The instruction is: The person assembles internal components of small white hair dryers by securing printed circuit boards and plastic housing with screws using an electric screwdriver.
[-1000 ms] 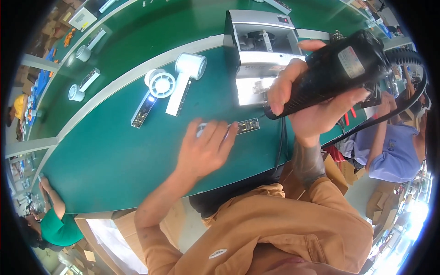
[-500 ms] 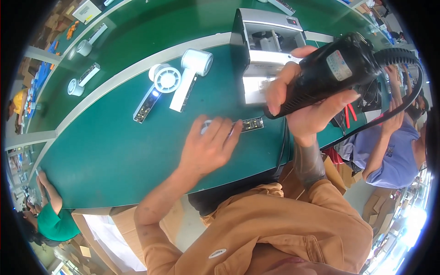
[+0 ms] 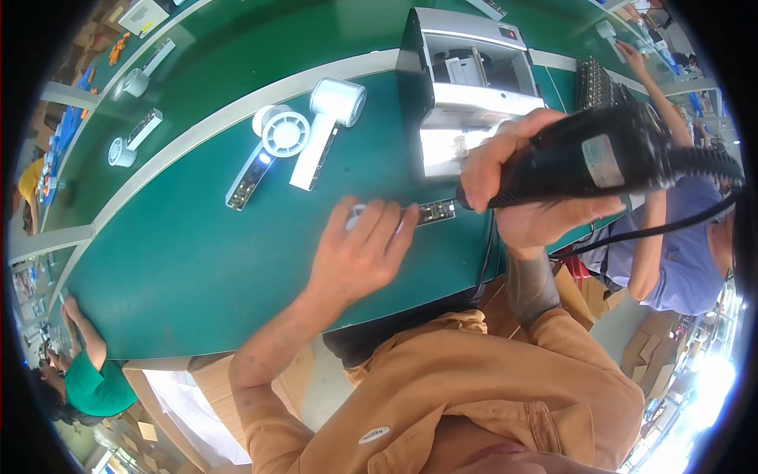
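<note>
My left hand [image 3: 359,251] is closed over a white handheld fan with an exposed circuit board [image 3: 437,211], holding it against the green table mat. The board sticks out to the right of my fingers, and most of the fan's body is hidden under them. A black corded electric screwdriver [image 3: 580,158] lies across my right hand [image 3: 525,225], its fingers wrapped round it. The tool's narrow end is at the right end of the board; I cannot tell whether they touch. Beyond my left hand lie a fan with its board showing [image 3: 251,180] and a white fan [image 3: 316,150].
A silver-and-black machine [image 3: 474,103], apparently a screw feeder, stands beyond my right hand. Behind a pale rail [image 3: 229,99] runs a green belt carrying more fans [image 3: 122,152]. A co-worker in purple [image 3: 687,253] is at the right, another in green [image 3: 99,383] at the left.
My right hand has tilted the electric screwdriver flatter, lowering its cord end, and brought its narrow end to the board. My left hand stays put. The co-worker's arm at right has reached toward the belt.
</note>
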{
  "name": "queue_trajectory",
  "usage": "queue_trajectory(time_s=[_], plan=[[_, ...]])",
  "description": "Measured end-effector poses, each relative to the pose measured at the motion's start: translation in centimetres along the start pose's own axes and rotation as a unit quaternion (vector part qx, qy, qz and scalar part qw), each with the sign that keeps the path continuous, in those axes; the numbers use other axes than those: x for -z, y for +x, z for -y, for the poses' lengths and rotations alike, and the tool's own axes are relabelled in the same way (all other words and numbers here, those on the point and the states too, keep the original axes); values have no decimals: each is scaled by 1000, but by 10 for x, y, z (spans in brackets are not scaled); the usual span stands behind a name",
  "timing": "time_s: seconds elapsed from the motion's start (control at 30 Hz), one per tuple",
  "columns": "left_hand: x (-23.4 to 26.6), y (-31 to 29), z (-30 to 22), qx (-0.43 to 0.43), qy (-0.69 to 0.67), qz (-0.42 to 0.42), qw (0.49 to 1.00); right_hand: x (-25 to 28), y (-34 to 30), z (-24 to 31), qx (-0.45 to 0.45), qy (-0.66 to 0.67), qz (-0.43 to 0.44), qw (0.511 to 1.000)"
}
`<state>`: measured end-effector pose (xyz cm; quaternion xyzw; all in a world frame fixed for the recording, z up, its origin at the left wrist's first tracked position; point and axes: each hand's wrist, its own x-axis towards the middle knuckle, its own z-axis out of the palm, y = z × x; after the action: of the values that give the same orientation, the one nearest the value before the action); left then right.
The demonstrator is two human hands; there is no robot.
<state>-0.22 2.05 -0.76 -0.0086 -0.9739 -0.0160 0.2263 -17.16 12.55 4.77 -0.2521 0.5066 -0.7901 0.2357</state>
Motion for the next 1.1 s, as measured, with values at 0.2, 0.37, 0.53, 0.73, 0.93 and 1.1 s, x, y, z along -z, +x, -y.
queue_trajectory(time_s=[0.2, 0.37, 0.53, 0.73, 0.93, 1.1], plan=[[-1, -2, 1, -2, -1, -2, 1000, 1, 3, -3, -25, 31, 9, 999], [-3, -1, -1, 0, 1, -1, 1000, -5, 4, 7, 11, -10, -3, 1000], [-3, 0, -1, -11, -7, -3, 1000, 31, 21, 12, 122, 152, 149, 969], [-4, 3, 1, -19, 2, 2, 1000, 30, 29, 45, 210, 155, 199, 945], [-4, 1, 1, -16, 7, 7, 1000, 3, 36, 38, 160, 18, -1, 987], [0, 3, 1, -15, 7, 14, 1000, 1, 39, 34, 169, -158, -29, 973]])
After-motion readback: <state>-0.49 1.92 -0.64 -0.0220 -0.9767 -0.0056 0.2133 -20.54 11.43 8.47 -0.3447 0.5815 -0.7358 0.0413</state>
